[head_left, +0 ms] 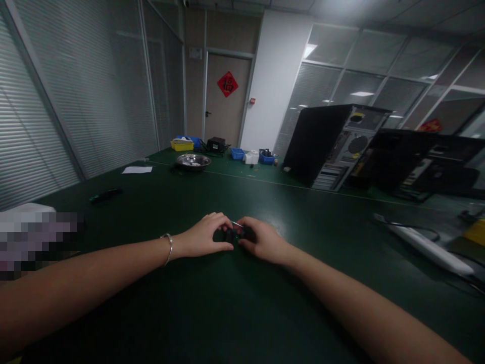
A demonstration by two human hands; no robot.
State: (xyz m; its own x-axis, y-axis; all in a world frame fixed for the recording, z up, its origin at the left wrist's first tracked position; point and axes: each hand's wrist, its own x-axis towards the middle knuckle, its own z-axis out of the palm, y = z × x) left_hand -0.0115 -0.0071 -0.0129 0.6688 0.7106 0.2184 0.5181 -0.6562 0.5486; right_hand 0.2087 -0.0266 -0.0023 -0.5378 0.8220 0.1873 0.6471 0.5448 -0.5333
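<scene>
Close together over the green tabletop, both hands work at a small dark object (229, 235) whose kind I cannot make out. My left hand (206, 235), with a bracelet at the wrist, curls its fingers and thumb around the object's left side. From the right, my right hand (265, 240) is closed, thumb and fingers bent toward the same spot. A thin shiny metal piece (237, 224) shows between the fingertips of both hands. What lies inside the right fingers is dark and mostly hidden.
A metal bowl (193, 161), a white paper (137, 170) and a dark slim item (106, 195) lie left. Blue bins (238, 153) stand at the back. A black computer tower (322, 141) and a white power strip (432, 247) are on the right.
</scene>
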